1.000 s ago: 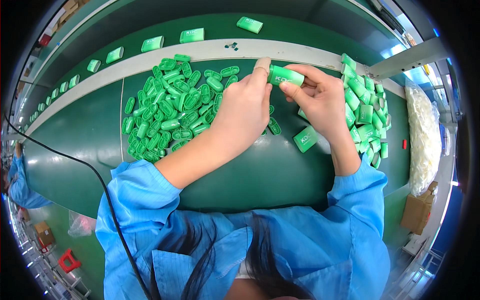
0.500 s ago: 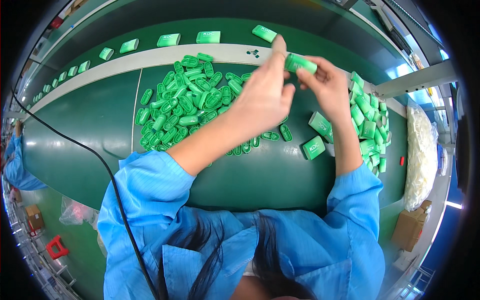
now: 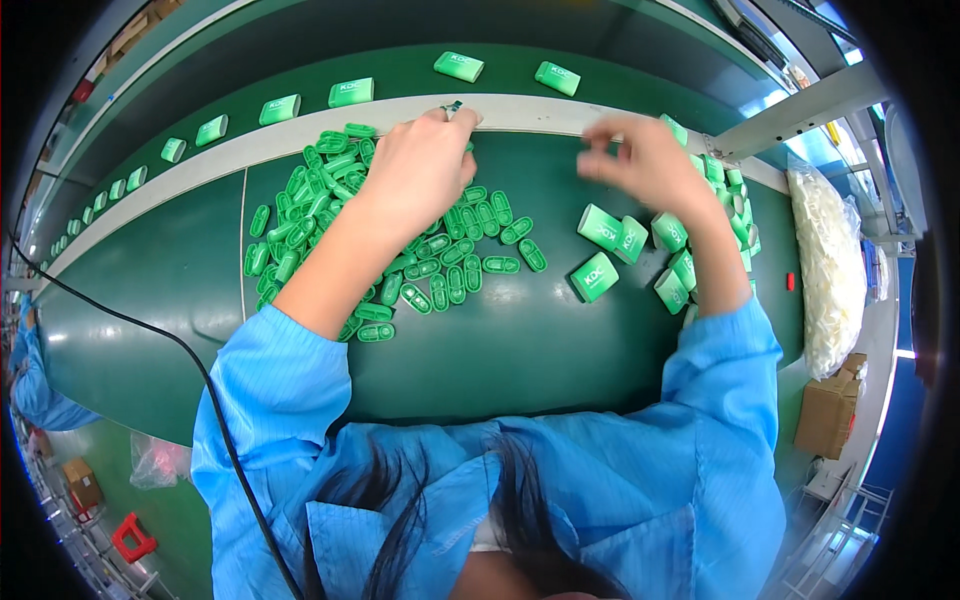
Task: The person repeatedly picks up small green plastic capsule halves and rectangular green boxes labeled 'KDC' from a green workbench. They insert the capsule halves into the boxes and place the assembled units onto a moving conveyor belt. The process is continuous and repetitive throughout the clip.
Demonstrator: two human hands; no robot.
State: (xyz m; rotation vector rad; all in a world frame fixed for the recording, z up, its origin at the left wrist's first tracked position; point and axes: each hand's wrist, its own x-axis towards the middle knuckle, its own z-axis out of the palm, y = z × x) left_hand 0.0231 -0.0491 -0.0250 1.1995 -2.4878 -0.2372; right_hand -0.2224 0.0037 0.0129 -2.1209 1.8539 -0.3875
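Note:
My left hand [image 3: 420, 165] is bent over the far side of a pile of small green oval caps [image 3: 325, 190], by the white rail. Its fingers are curled together, and whatever may be in them is hidden. My right hand [image 3: 645, 160] hovers above the table between the cap pile and a heap of green sleeves. It is slightly blurred, with thumb and fingers apart and nothing in them. Below it lie several loose green sleeves, flattened tubes with white print, one of them the nearest sleeve [image 3: 594, 277]. Beyond the rail, a green piece [image 3: 557, 78] lies on the belt.
A white rail [image 3: 545, 117] divides the table from the green belt, where a row of green pieces [image 3: 351, 92] runs leftward. A metal post [image 3: 800, 112] and a clear bag of pale parts [image 3: 828, 270] stand at right. A black cable [image 3: 150, 325] crosses the left side.
The green piece that was between my hands has been let go and lies on the belt. My left hand has moved left to the caps; my right hand has drawn away from it.

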